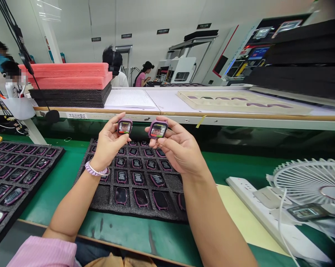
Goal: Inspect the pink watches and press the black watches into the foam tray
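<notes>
Purple-rimmed watch in the left hand (106, 148), its twin (158, 129) in the right hand (181, 148), both raised above a black foam tray (100, 196). They look light, rigid and scratch-prone, best taken by the rim. Thumbs and fingers pinch each closed at its edges, wrists apart, forearms angling inward.

"Lighting?"
"Bright, white light fills the workroom; glare streaks the wall (139, 18) at upper left."
"Quality?"
"Centre fairly crisp, while a white fan (303, 180) stretches toward the dark, blurred right edge."
</notes>
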A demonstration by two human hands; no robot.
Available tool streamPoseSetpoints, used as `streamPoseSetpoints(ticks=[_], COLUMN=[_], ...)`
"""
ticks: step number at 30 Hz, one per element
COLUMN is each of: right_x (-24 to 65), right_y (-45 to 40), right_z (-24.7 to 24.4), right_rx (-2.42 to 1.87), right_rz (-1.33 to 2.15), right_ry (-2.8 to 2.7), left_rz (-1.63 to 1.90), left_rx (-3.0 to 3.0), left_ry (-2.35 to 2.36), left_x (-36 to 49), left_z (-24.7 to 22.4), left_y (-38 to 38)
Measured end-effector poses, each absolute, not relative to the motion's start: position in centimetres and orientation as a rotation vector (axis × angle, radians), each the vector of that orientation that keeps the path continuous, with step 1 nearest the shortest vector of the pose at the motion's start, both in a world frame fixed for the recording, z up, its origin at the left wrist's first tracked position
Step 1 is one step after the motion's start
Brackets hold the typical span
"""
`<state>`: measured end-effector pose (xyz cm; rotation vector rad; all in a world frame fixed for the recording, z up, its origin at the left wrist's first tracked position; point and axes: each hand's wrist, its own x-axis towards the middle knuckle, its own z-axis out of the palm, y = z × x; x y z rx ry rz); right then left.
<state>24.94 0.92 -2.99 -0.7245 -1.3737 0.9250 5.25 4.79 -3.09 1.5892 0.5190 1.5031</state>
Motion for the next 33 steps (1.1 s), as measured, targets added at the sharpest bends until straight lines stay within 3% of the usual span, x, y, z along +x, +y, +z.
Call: streamPoseSetpoints(ticks=[33], right_x=[24.93], right_y=[0.82], right_z=[-3.16], right_rx=[-0.719], right_rz=[0.922], right_ry=[-1.407], left_rz=[1.519], left_rx=[1.615], left_ry=[0.484], left_x=[4.83], left_z=[-2.75], left_y=[4.58])
